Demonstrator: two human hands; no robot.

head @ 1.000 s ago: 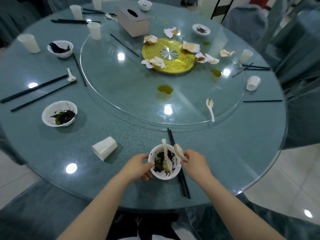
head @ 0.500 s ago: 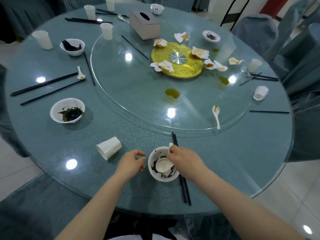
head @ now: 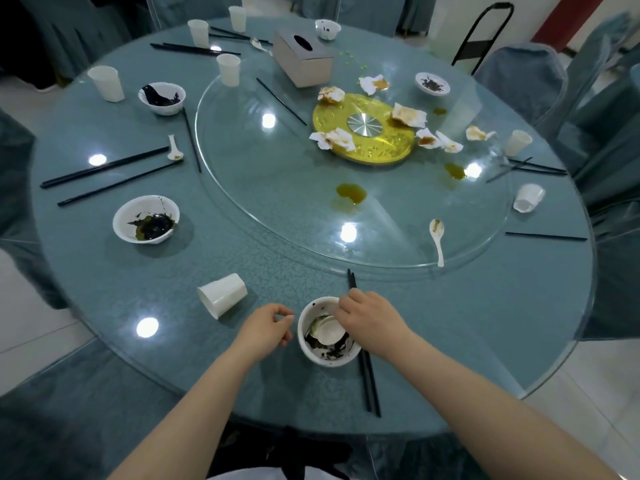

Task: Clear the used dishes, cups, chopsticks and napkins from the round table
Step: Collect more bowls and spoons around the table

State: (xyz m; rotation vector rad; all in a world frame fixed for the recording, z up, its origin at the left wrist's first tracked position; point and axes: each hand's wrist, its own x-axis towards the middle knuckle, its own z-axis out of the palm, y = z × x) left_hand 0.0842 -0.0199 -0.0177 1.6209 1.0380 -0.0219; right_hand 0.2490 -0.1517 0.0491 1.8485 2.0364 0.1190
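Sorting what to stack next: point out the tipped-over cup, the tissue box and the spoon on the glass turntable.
tipped-over cup (head: 223, 294), head view, its side wall
tissue box (head: 304, 64), head view, front face
spoon (head: 437, 230), head view, its bowl

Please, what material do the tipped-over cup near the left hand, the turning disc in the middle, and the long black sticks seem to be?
Tipped-over cup: probably thin disposable plastic, matte white and faintly translucent.
Turning disc: clear glass, glossy; lamp reflections lie on it and the table shows through.
Black chopsticks: smooth and dark, maybe plastic or lacquered wood; I cannot tell which.
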